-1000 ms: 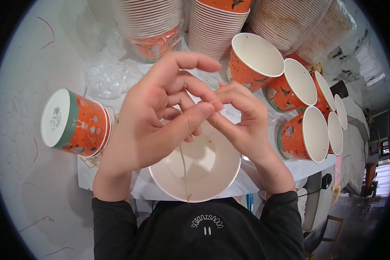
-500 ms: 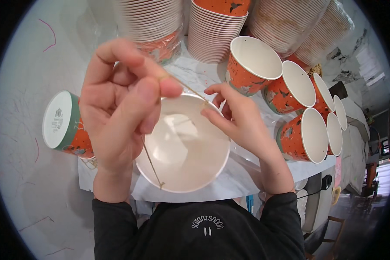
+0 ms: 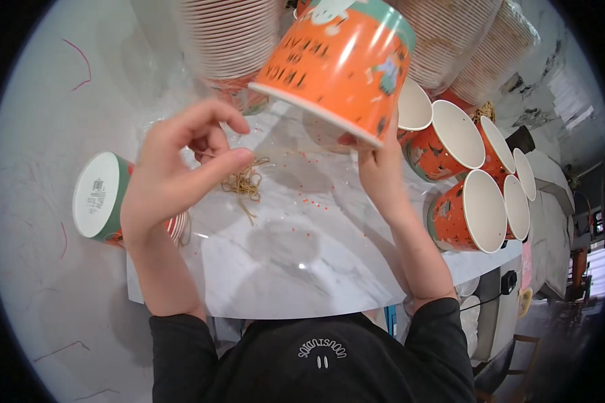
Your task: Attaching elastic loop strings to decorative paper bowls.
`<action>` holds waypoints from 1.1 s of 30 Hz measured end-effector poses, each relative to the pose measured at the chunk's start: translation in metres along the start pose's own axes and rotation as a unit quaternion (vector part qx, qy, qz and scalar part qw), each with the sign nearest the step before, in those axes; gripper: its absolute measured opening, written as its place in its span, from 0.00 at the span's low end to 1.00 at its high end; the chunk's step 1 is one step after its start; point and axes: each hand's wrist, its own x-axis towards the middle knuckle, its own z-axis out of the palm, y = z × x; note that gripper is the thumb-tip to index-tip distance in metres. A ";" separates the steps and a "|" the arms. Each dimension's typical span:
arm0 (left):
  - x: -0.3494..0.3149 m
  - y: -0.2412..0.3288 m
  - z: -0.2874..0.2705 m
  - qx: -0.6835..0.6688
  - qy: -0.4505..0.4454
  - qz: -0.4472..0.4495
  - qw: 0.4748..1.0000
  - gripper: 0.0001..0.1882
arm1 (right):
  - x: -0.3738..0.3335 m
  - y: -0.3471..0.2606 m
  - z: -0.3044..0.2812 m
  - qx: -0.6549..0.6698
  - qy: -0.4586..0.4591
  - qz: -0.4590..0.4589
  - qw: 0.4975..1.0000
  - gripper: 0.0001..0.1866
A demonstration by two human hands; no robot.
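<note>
My right hand [image 3: 378, 168] grips the rim of an orange paper bucket [image 3: 346, 64] with a green base band. It is raised and tilted, base up and mouth toward the table. To its left, my left hand [image 3: 185, 151] hovers with thumb and index finger apart and the other fingers curled. No held thing shows clearly in it. Just beside the left fingers, a tangle of thin gold cords [image 3: 243, 185] lies on the white marbled table [image 3: 282, 269]. Whether a cord is fixed to the raised bucket cannot be made out.
Several upright orange buckets [image 3: 457, 138] stand at the right. Tall nested stacks, one a wrapped bucket stack [image 3: 228, 47], line the back. At the left lies a bucket on its side [image 3: 101, 195]. Small orange specks [image 3: 309, 201] dot the tabletop.
The bucket has gone from standing before me to being lifted and tipped in my right hand. My left thumb and index finger have parted from the cord. The cord tangle is now uncovered.
</note>
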 end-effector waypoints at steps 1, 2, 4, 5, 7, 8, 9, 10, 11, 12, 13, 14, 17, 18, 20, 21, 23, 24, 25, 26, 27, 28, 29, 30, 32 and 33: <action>0.003 -0.013 -0.007 0.096 -0.080 -0.090 0.988 0.09 | -0.001 0.006 0.006 -0.093 0.026 -0.053 0.994 0.43; 0.006 -0.023 -0.010 0.188 -0.158 -0.175 0.954 0.10 | -0.002 0.010 0.012 -0.188 0.054 -0.107 0.975 0.45; 0.011 -0.042 -0.006 0.227 -0.196 -0.205 0.932 0.12 | -0.002 0.025 0.027 -0.218 0.029 -0.102 0.970 0.44; 0.010 -0.059 -0.004 0.281 -0.203 -0.207 0.915 0.13 | 0.001 0.032 0.036 -0.250 0.025 -0.157 0.955 0.43; 0.007 -0.094 0.000 0.338 -0.205 -0.211 0.894 0.15 | 0.001 0.043 0.046 -0.261 -0.001 -0.121 0.958 0.45; 0.008 -0.112 0.005 0.321 -0.159 -0.184 0.916 0.17 | 0.005 0.057 0.046 -0.321 -0.016 -0.096 0.942 0.47; 0.007 -0.126 0.010 0.303 -0.113 -0.158 0.933 0.19 | 0.006 0.068 0.048 -0.377 -0.031 -0.070 0.923 0.49; 0.005 -0.135 0.016 0.305 -0.112 -0.158 0.933 0.19 | 0.006 0.074 0.049 -0.376 -0.031 -0.071 0.923 0.49; 0.006 -0.141 0.026 0.334 -0.080 -0.129 0.930 0.20 | 0.006 0.079 0.049 -0.396 -0.015 -0.085 0.914 0.50; 0.006 -0.145 0.032 0.362 -0.048 -0.099 0.926 0.21 | 0.006 0.084 0.049 -0.417 0.002 -0.099 0.904 0.51; 0.005 -0.147 0.033 0.362 -0.048 -0.097 0.926 0.21 | 0.005 0.087 0.049 -0.417 0.004 -0.099 0.903 0.51; 0.004 -0.148 0.035 0.391 -0.026 -0.101 0.914 0.24 | 0.004 0.091 0.049 -0.466 0.013 -0.091 0.880 0.51; 0.000 -0.143 0.025 0.420 -0.127 -0.184 0.879 0.25 | -0.002 0.095 0.053 -0.559 0.025 -0.083 0.824 0.48; 0.000 -0.140 0.020 0.412 -0.246 -0.263 0.837 0.24 | -0.005 0.096 0.057 -0.604 0.025 -0.084 0.793 0.47; 0.004 -0.133 0.026 0.410 -0.309 -0.281 0.811 0.23 | -0.008 0.094 0.058 -0.632 0.015 -0.068 0.772 0.36; 0.006 -0.130 0.032 0.405 -0.371 -0.301 0.780 0.22 | -0.009 0.097 0.057 -0.661 -0.030 -0.044 0.749 0.30; 0.000 -0.123 0.047 0.390 -0.384 -0.233 0.804 0.20 | -0.012 0.095 0.055 -0.684 -0.075 -0.019 0.726 0.25; -0.004 -0.121 0.053 0.373 -0.394 -0.167 0.823 0.17 | -0.014 0.089 0.054 -0.656 -0.092 -0.016 0.749 0.19; -0.005 -0.125 0.060 0.327 -0.420 -0.233 0.814 0.15 | -0.018 0.080 0.050 -0.631 -0.108 -0.012 0.768 0.14; -0.004 -0.118 0.063 0.327 -0.420 -0.235 0.813 0.15 | -0.019 0.067 0.044 -0.629 -0.110 -0.011 0.769 0.14; -0.001 -0.108 0.064 0.285 -0.415 -0.206 0.839 0.12 | -0.021 0.051 0.037 -0.539 -0.173 0.014 0.824 0.13; 0.002 -0.100 0.065 0.241 -0.410 -0.171 0.863 0.08 | -0.023 0.037 0.030 -0.443 -0.230 0.041 0.865 0.13; 0.003 -0.098 0.063 0.239 -0.411 -0.172 0.863 0.08 | -0.029 0.026 0.028 -0.443 -0.231 0.043 0.865 0.13; 0.004 -0.098 0.059 0.241 -0.380 -0.155 0.879 0.09 | -0.037 0.016 0.028 -0.368 -0.248 0.054 0.895 0.12; 0.006 -0.089 0.055 0.252 -0.351 -0.136 0.892 0.10 | -0.052 0.011 0.029 -0.290 -0.262 0.067 0.918 0.12; 0.004 -0.094 0.058 0.250 -0.352 -0.136 0.892 0.10 | -0.059 0.014 0.032 -0.267 -0.256 0.032 0.929 0.12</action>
